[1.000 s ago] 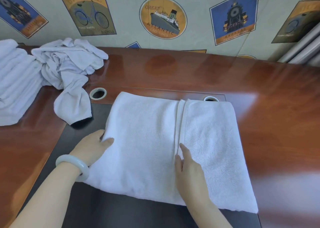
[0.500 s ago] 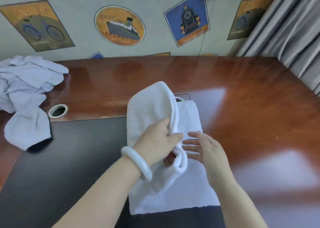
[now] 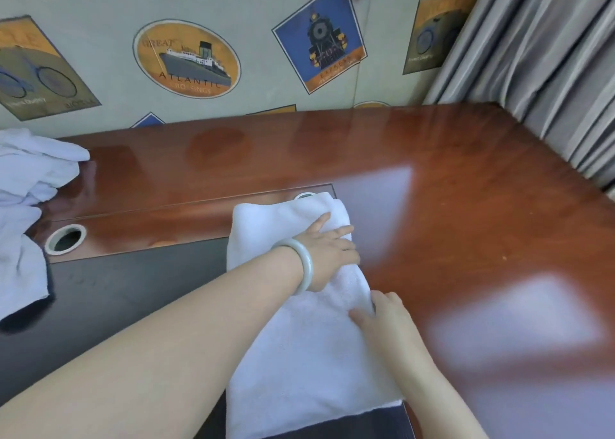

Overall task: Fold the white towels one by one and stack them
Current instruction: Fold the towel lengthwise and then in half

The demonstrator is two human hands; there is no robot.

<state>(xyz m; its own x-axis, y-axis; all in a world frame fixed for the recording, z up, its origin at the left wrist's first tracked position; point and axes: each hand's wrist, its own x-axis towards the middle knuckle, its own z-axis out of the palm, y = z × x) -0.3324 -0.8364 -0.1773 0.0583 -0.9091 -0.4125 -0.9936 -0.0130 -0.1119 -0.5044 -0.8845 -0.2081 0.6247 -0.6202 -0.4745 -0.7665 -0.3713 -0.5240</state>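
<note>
A: Two hands on one folded white towel (image 3: pixel 299 355). It lies as a long narrow strip on the tabletop (image 3: pixel 466 222), near end over the dark inlay (image 3: pixel 116 298), far end partly covering a round cable port (image 3: pixel 304 195).

B: Left hand (image 3: pixel 327 252) state?

A: Flat, palm down, fingers spread, pressing the far half of the strip near its right edge. Nothing gripped. Pale bangle (image 3: pixel 304 267) on that wrist.

B: Right hand (image 3: pixel 386 318)?

A: Also flat on the towel, at the right edge nearer the body. Fingers point left across the cloth, thumb along the edge. Whether any fingertip tucks under the edge, I cannot tell. The hands are apart, left farther out, right nearer.

B: Any containers?

A: Only openings: a second cable port (image 3: pixel 65 239) at the left of the wooden panel, ringed in pale plastic, dark inside; contents not discernible.

B: Other towels?

A: One crumpled heap of white towels (image 3: pixel 30 205) at the left border, unfolded, well apart from the folded strip, one tail lying onto the dark inlay. A finished stack is not in view.

B: Surroundings?

A: Wallpaper with a ship emblem (image 3: pixel 186 59) behind; grey curtain (image 3: pixel 549 55) at right.
</note>
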